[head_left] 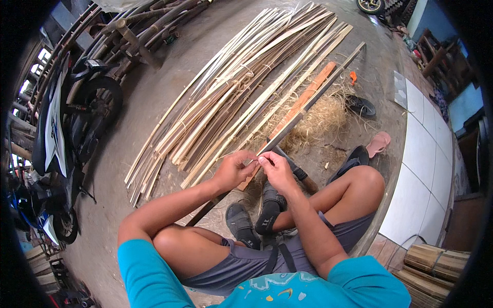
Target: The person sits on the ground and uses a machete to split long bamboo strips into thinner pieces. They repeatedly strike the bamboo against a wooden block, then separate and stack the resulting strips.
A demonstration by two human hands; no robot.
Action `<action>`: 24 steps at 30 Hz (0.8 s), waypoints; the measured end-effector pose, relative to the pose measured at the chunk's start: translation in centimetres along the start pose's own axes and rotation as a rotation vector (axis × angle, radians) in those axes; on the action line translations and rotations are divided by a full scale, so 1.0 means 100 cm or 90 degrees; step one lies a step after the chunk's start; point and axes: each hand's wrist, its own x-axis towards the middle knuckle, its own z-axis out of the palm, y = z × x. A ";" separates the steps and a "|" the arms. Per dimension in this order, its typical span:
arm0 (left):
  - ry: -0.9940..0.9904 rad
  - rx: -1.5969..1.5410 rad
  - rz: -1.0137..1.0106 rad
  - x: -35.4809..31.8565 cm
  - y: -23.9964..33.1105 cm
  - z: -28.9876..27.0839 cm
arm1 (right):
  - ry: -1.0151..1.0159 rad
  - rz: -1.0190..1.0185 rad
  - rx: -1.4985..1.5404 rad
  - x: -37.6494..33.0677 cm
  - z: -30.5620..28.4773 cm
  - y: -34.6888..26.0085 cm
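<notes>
A long, dark-skinned bamboo strip [285, 129] runs slantwise from the far right, past my fingertips, to beneath my left forearm. My left hand [237, 168] is closed in a pinch at the strip, thumb and forefinger together. Close against it, my right hand [277, 169] pinches at the same spot; the fingertips nearly meet and partly hide what lies between them. Under the strip lies a reddish-brown wooden board [303, 102]. A tool with a dark shaft and brown handle end [308, 185] rests on the floor below my right hand.
Bundled bamboo strips [221, 102] spread over the floor ahead. Curly shavings [321, 115] lie right of the board, near a dark sandal [361, 106] and a pink sandal [379, 143]. Motorcycles [77, 118] stand left. White tiles [421, 169] form a ledge at right, near stacked slat bundles [436, 262].
</notes>
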 end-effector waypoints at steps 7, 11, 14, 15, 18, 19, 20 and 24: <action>-0.020 0.016 0.034 0.004 -0.008 -0.006 | 0.013 -0.048 -0.036 0.000 -0.003 -0.011; -0.006 -0.097 -0.037 0.004 -0.010 -0.010 | 0.045 -0.071 -0.176 -0.006 -0.011 -0.018; -0.027 -0.056 -0.036 0.001 -0.009 -0.013 | 0.052 -0.074 -0.231 -0.007 -0.013 -0.018; -0.026 -0.065 -0.029 0.002 -0.012 -0.014 | 0.055 -0.083 -0.241 -0.006 -0.013 -0.017; -0.030 -0.094 -0.037 0.005 -0.014 -0.021 | 0.008 -0.017 -0.145 0.009 -0.014 0.012; -0.039 -0.106 -0.061 0.008 -0.011 -0.025 | 0.044 0.064 -0.008 0.014 -0.014 0.014; -0.047 -0.118 -0.083 0.010 -0.010 -0.030 | 0.077 0.144 0.128 0.021 -0.013 0.010; -0.117 -0.243 -0.102 0.004 -0.012 -0.050 | 0.026 0.195 0.476 0.056 -0.008 -0.011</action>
